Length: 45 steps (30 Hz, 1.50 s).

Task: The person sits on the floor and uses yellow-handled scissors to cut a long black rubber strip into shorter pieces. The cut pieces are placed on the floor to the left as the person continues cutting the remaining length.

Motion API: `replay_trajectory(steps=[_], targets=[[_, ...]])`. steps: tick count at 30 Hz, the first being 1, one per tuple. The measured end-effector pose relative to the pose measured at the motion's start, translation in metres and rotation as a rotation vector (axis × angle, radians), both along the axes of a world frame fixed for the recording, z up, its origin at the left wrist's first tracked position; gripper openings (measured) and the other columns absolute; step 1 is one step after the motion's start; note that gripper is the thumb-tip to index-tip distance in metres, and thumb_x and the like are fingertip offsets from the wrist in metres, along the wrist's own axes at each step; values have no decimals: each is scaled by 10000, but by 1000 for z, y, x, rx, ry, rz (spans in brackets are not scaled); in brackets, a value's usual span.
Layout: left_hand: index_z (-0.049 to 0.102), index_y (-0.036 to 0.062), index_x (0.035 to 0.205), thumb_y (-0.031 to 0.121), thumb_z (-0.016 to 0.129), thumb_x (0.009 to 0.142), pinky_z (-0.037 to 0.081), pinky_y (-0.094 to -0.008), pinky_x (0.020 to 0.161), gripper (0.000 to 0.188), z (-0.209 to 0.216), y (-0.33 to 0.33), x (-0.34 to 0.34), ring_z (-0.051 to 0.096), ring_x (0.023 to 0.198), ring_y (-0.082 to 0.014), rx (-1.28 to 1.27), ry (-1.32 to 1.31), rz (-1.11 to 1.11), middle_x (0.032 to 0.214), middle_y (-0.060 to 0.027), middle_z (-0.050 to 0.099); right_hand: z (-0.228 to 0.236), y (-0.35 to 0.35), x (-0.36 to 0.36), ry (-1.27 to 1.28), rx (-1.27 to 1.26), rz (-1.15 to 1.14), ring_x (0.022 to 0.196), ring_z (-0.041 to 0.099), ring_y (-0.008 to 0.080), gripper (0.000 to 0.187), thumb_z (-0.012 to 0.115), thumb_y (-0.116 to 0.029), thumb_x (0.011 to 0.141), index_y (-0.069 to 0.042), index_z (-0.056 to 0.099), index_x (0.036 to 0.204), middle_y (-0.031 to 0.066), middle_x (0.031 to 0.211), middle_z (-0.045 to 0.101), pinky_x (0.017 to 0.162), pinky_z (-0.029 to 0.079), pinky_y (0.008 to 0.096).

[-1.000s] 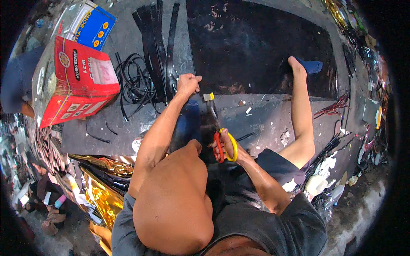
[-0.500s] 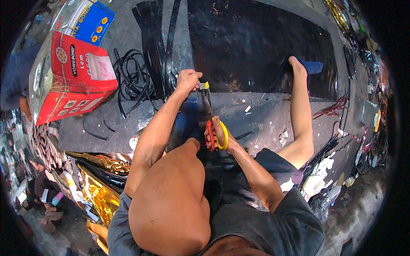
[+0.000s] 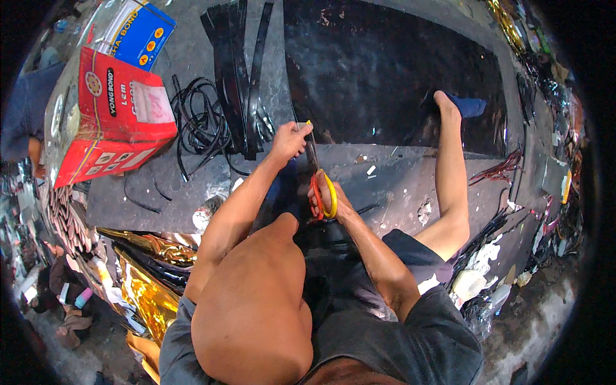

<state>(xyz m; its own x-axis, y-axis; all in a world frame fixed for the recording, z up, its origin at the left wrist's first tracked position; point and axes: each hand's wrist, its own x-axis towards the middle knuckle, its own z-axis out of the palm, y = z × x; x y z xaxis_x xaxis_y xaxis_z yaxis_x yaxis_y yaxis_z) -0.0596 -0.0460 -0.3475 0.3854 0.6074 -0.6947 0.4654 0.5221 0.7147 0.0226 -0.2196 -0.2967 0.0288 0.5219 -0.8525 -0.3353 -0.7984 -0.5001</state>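
Observation:
My right hand is closed round the red and yellow handles of a pair of scissors. Their blades point away from me, towards my left hand. That hand is closed, pinching a small pale piece with a yellow end by the blade tips. Whether the blades touch the piece, I cannot tell. Just beyond and to the right lies a big black sheet. Long black strips lie beyond my left hand, beside a tangled coil of thin black strip.
A red box and a blue box stand at the left. Gold foil sheets lie near my left side. My foot in a blue sock rests on the sheet. Scraps are heaped at the right.
My left hand has come slightly nearer and to the right, and its fingers now cover part of the pale piece. My right hand and the scissors have shifted slightly away from me.

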Motion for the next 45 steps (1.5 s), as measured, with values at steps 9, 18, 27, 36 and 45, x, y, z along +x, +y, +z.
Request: replay_trajectory(steps=[9, 18, 27, 36, 45], targets=[[568, 49, 820, 196, 587, 923, 367, -257, 448, 181, -29, -11, -14, 463, 484, -81, 232, -170, -21, 582, 19, 501, -9, 2, -5, -137, 6, 22, 442, 557, 192, 852, 432, -815, 779, 25, 572, 769, 68, 544, 489, 426, 450, 336], [497, 58, 694, 189, 586, 916, 338, -274, 455, 273, -36, -8, -19, 431, 495, -75, 451, -84, -96, 558, 21, 461, 1, 15, -5, -88, 14, 70, 442, 549, 180, 882, 379, -857, 745, 5, 561, 795, 57, 565, 498, 424, 479, 324], [532, 71, 719, 206, 564, 929, 312, -259, 458, 251, -42, -12, -22, 415, 497, -64, 247, -167, -10, 572, 45, 455, 17, 19, -10, -184, 5, 65, 449, 560, 200, 870, 433, -811, 776, 42, 607, 769, 78, 534, 505, 418, 443, 328], [520, 90, 735, 188, 570, 921, 286, -241, 437, 216, -30, -8, -18, 394, 473, -52, 132, -211, 22, 576, 57, 445, 2, 38, -6, -103, -16, 34, 440, 564, 208, 893, 398, -839, 762, 33, 584, 723, 87, 528, 512, 404, 445, 344], [519, 95, 749, 177, 572, 921, 284, -241, 419, 198, -20, -5, -15, 391, 459, -57, 69, -230, 48, 584, 53, 444, 6, 43, -6, -231, 24, 65, 406, 528, 187, 952, 316, -917, 688, 10, 530, 665, 65, 482, 463, 392, 420, 328]])
